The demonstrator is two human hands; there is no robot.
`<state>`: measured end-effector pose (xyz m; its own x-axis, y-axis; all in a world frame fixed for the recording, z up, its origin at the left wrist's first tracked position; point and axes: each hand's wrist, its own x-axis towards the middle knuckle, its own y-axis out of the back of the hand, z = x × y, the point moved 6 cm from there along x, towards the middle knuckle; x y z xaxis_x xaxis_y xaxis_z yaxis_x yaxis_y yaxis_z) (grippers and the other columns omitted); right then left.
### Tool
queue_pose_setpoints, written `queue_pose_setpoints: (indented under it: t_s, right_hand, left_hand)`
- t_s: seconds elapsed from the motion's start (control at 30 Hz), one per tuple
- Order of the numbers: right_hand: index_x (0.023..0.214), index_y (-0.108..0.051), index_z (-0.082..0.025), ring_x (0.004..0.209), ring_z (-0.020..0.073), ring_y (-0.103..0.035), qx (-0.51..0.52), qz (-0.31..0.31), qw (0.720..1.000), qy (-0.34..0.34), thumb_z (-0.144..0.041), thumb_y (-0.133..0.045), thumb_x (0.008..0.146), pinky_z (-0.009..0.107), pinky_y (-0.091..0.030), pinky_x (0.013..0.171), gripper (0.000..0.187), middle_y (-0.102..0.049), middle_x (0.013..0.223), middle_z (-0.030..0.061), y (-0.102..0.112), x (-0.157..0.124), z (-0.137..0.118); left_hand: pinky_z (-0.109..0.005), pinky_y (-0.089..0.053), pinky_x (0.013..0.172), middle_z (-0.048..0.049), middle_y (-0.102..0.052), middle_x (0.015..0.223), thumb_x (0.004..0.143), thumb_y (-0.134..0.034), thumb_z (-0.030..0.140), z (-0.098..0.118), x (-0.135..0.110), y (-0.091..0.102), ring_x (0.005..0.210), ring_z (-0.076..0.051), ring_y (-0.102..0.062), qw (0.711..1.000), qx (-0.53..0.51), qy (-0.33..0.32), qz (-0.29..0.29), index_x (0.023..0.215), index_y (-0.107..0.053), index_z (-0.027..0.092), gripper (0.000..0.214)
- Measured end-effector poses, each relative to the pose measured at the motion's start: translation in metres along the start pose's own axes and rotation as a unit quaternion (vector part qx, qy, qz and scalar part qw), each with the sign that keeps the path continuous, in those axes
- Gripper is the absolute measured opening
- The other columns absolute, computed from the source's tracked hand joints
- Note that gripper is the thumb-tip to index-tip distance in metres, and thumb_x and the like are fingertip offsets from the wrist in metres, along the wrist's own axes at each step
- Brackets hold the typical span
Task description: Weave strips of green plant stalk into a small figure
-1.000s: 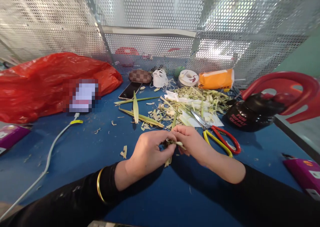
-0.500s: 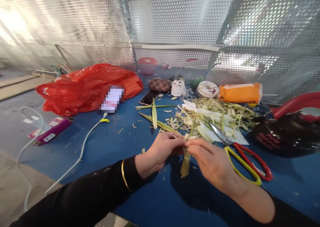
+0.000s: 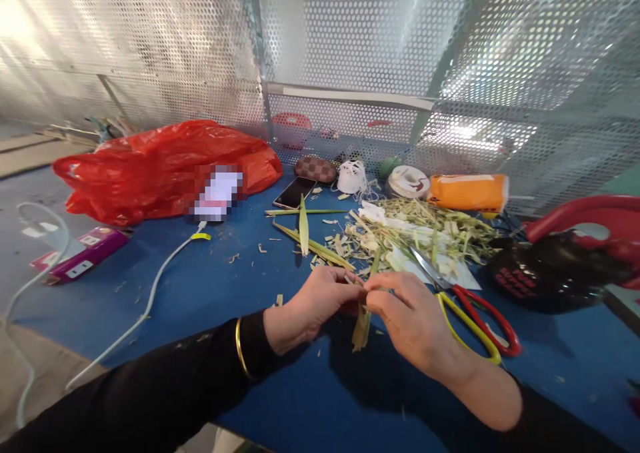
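My left hand (image 3: 320,303) and my right hand (image 3: 413,323) meet over the blue table, fingertips pinched together on a folded strip of pale green-yellow leaf (image 3: 361,333). Its dry, frayed end hangs below my fingers; the part between the fingertips is mostly hidden. Beyond my hands lie loose long leaves (image 3: 303,226) and a heap of shredded plant scraps (image 3: 440,230) on white paper. Just right of my right hand rest scissors (image 3: 473,313) with one red and one yellow handle, blades pointing at the heap.
A red plastic bag (image 3: 165,166), a lit phone (image 3: 217,193) on a white cable, and a purple box (image 3: 83,253) occupy the left. Along the perforated metal wall stand a checked case (image 3: 315,169), a roll of tape (image 3: 409,182) and an orange packet (image 3: 469,192). A black bag (image 3: 550,273) sits right.
The whole view has shifted slightly, so the things on the table appear further left. Both hands keep their pinch on the leaf strip, with small finger movements.
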<state>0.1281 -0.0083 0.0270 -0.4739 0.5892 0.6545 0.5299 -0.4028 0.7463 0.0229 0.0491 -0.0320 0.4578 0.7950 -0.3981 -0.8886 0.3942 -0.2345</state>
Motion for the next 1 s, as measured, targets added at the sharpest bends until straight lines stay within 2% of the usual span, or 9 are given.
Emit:
queue_pose_setpoints:
  t_s: [0.1, 0.27, 0.4, 0.5, 0.63, 0.73, 0.8, 0.9, 1.0]
  right_hand:
    - [0.086, -0.056, -0.017, 0.096, 0.0221, -0.060, -0.046, 0.015, 0.998, 0.039, -0.007, -0.048, 0.089, 0.037, -0.046, 0.084, 0.013, -0.065, 0.096, 0.0108, 0.001, 0.000, 0.000]
    - [0.087, -0.053, -0.017, 0.065, 0.0173, -0.056, -0.093, -0.042, 0.994, 0.044, -0.005, -0.039, 0.090, 0.032, -0.041, 0.066, 0.019, -0.060, 0.070, 0.0033, -0.009, -0.005, 0.004]
    - [0.082, -0.051, -0.018, 0.056, 0.0152, -0.050, -0.110, -0.028, 0.993, 0.015, -0.009, -0.039, 0.093, 0.029, -0.037, 0.060, 0.019, -0.054, 0.061, -0.0004, -0.008, -0.005, 0.005]
    - [0.079, -0.051, -0.019, 0.051, 0.0140, -0.048, -0.097, -0.004, 0.995, -0.034, -0.014, -0.040, 0.095, 0.027, -0.036, 0.058, 0.020, -0.054, 0.058, -0.0013, -0.003, -0.004, 0.009]
    - [0.082, -0.052, -0.019, 0.053, 0.0144, -0.053, -0.050, -0.008, 0.988, -0.144, -0.021, -0.039, 0.096, 0.025, -0.036, 0.055, 0.019, -0.058, 0.060, 0.0004, -0.002, -0.006, 0.020]
    - [0.081, -0.053, -0.020, 0.049, 0.0127, -0.050, 0.018, -0.025, 0.970, -0.240, -0.025, -0.042, 0.094, 0.025, -0.034, 0.052, 0.018, -0.055, 0.058, -0.0016, -0.005, -0.010, 0.030]
    - [0.077, -0.052, -0.020, 0.049, 0.0117, -0.047, 0.064, -0.038, 0.952, -0.297, -0.026, -0.045, 0.092, 0.024, -0.034, 0.051, 0.018, -0.053, 0.058, -0.0026, -0.007, -0.012, 0.035]
    - [0.070, -0.051, -0.021, 0.051, 0.0114, -0.045, 0.140, -0.053, 0.919, -0.364, -0.030, -0.047, 0.090, 0.023, -0.034, 0.051, 0.022, -0.049, 0.057, -0.0034, -0.012, -0.014, 0.040]
    - [0.066, -0.049, -0.021, 0.044, 0.0097, -0.040, 0.238, -0.068, 0.868, -0.431, -0.035, -0.047, 0.088, 0.022, -0.031, 0.044, 0.026, -0.043, 0.049, -0.0060, -0.021, -0.018, 0.043]
  left_hand:
    - [-0.020, -0.045, 0.054, 0.0009, -0.061, 0.055, 0.058, -0.072, 0.017, 0.000, -0.003, -0.005, 0.050, -0.008, -0.055, 0.999, 0.027, 0.018, -0.044, 0.063, -0.065, 0.013, 0.010]
    - [-0.022, -0.047, 0.055, -0.0026, -0.066, 0.060, 0.057, -0.075, 0.025, -0.004, -0.006, -0.011, 0.050, -0.010, -0.057, 0.994, 0.047, 0.038, -0.096, 0.062, -0.066, 0.013, 0.016]
    - [-0.023, -0.047, 0.057, -0.0035, -0.067, 0.064, 0.060, -0.075, 0.030, -0.005, -0.007, -0.013, 0.052, -0.010, -0.059, 0.991, 0.036, 0.041, -0.125, 0.066, -0.068, 0.013, 0.019]
    - [-0.023, -0.048, 0.058, -0.0038, -0.067, 0.067, 0.064, -0.075, 0.032, -0.004, -0.008, -0.015, 0.054, -0.010, -0.059, 0.988, 0.022, 0.037, -0.148, 0.070, -0.068, 0.012, 0.022]
    - [-0.024, -0.048, 0.062, -0.0027, -0.066, 0.069, 0.067, -0.073, 0.033, -0.003, -0.006, -0.019, 0.058, -0.011, -0.060, 0.985, 0.032, 0.019, -0.170, 0.076, -0.066, 0.013, 0.024]
    - [-0.023, -0.045, 0.058, 0.0001, -0.063, 0.065, 0.067, -0.071, 0.027, 0.004, -0.005, -0.017, 0.057, -0.010, -0.057, 0.980, 0.133, -0.073, -0.129, 0.076, -0.062, 0.015, 0.017]
    - [-0.022, -0.043, 0.056, 0.0014, -0.062, 0.064, 0.070, -0.066, 0.022, 0.014, -0.010, -0.014, 0.057, -0.011, -0.055, 0.946, 0.263, -0.181, -0.065, 0.076, -0.062, 0.016, 0.009]
    - [-0.023, -0.043, 0.060, 0.0007, -0.065, 0.069, 0.074, -0.060, 0.015, 0.029, -0.025, -0.017, 0.061, -0.012, -0.058, 0.837, 0.429, -0.341, 0.017, 0.080, -0.063, 0.018, 0.008]
    - [-0.024, -0.044, 0.062, -0.0005, -0.067, 0.072, 0.078, -0.056, 0.013, 0.035, -0.039, -0.025, 0.065, -0.013, -0.060, 0.752, 0.484, -0.447, 0.027, 0.087, -0.065, 0.018, 0.014]
